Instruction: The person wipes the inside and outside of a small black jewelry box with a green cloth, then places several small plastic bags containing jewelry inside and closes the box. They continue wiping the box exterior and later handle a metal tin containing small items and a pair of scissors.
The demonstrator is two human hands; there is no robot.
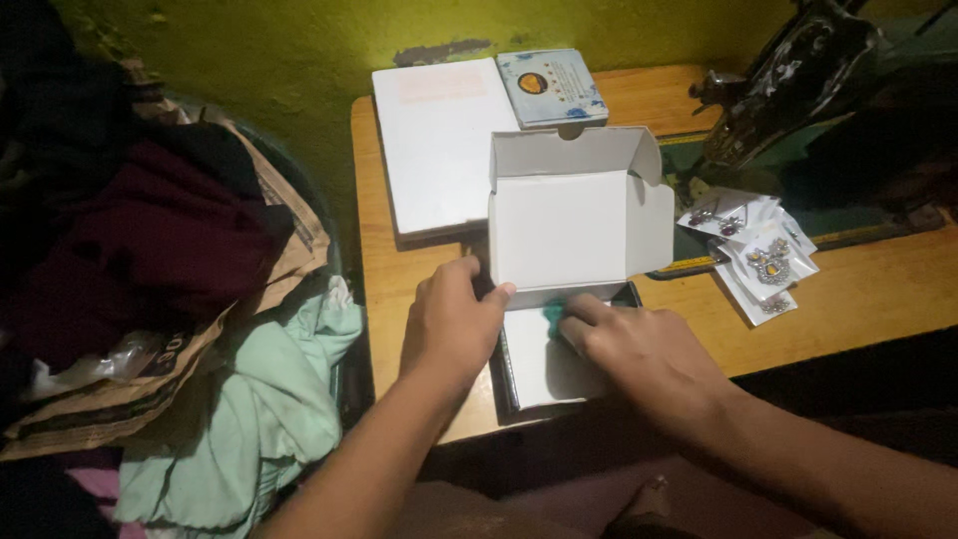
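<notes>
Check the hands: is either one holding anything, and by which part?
Left hand grips the open white box at its left edge, near the lid's hinge. Right hand presses a small green thing inside the box with its fingers; a closed grip cannot be told.

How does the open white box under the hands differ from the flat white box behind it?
The open white box has its lid flap raised upright; the flat white box lies closed. The left hand grips the open one's edge and the right hand reaches inside; nothing touches the flat one. Both are white cardboard on the wooden table.
</notes>
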